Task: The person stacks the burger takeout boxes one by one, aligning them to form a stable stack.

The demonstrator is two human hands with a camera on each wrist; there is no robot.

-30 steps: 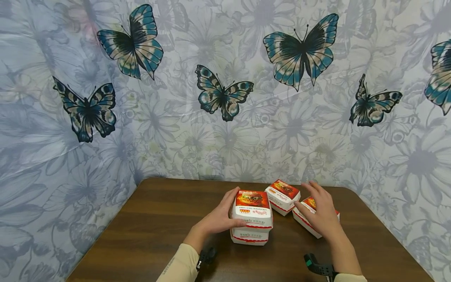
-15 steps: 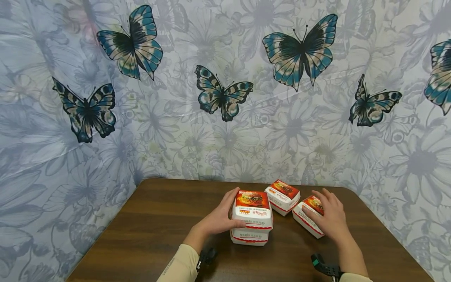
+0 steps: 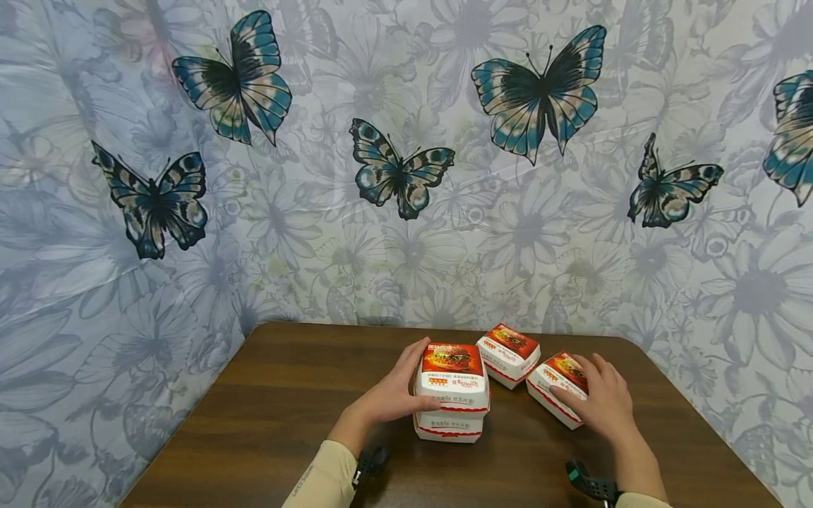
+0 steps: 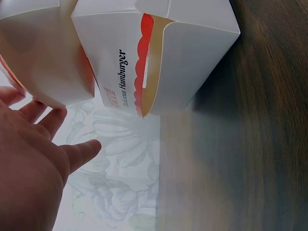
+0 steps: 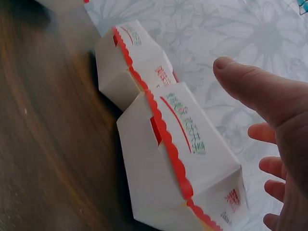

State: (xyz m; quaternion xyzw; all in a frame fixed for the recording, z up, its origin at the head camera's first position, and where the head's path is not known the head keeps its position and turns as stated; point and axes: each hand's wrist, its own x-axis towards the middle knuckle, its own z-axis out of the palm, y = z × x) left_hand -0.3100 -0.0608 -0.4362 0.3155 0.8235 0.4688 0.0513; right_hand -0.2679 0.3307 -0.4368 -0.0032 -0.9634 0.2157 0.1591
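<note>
Head view: four white and red burger boxes are on the tabletop [image 3: 305, 402], two stacked and two apart to the right. The left hand [image 3: 395, 391] holds the left side of the upper box [image 3: 452, 384], thumb across its front and fingers reaching round toward the back; the lower box [image 3: 448, 425] sits directly beneath. The back box [image 3: 508, 353] and the right box [image 3: 557, 377] lie at angles to each other. The right hand [image 3: 603, 402] is over the right box's near right side, and has shifted rightward over the last second, uncovering more of its printed lid. All four boxes look to be where they were, so the change seems to concern only how that hand lines up with the right box, with the stack kept steady.

Left wrist view: fingers touch the edge of the upper box, while one finger stretches out clear of it. A gap shows in the lower box's closure, by its scalloped red edge.

Right wrist view: thumb and fingers are spread wide, holding nothing visible. The thumb tip stands apart from the right box; whether any other finger touches it cannot be told.
</note>
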